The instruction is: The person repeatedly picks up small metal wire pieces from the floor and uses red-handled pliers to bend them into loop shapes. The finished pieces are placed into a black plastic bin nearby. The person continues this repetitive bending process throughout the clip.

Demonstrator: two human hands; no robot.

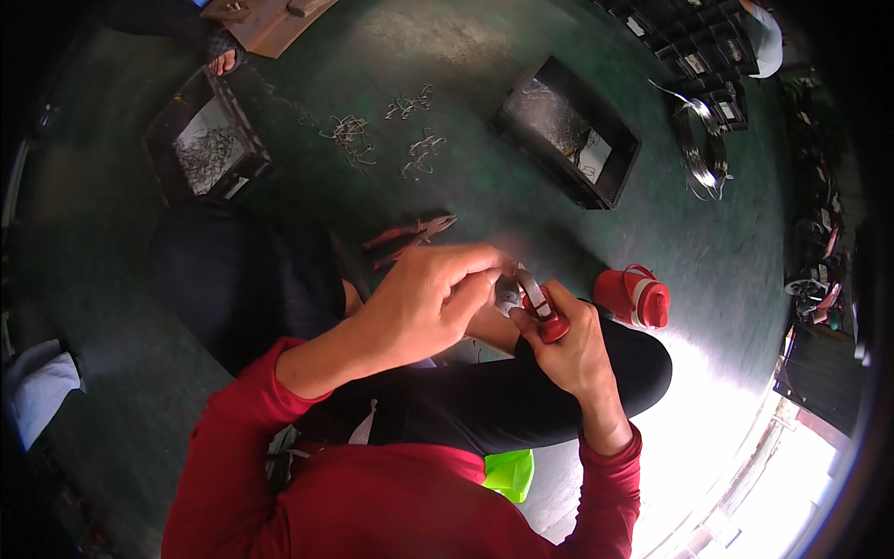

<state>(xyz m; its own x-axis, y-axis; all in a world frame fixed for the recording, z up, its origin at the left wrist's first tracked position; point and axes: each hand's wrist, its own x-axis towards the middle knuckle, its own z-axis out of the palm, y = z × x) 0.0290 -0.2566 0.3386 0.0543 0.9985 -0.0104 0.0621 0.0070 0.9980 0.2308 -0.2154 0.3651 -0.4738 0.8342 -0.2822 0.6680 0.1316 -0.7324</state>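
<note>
My right hand [573, 340] is wrapped round a hand tool with a red handle [553, 329] and a curved grey metal part; its exact kind is hard to make out. Close against the tool's head, my left hand [438, 298] has thumb and forefinger pinched together, and whatever lies between them is too small to name. Both hands are above my crossed legs. On the floor just beyond the left hand lies a pair of pliers [414, 235] with red handles. Farther off are small piles of bent wire pieces [350, 140].
A black crate [610, 191] stands at the far right, another [168, 154] with wire pieces at the far left beside a person's hand [223, 62]. A red jug [619, 296] sits by my right knee. Coiled wire [698, 154] and stacked black crates [694, 61] are beyond.
</note>
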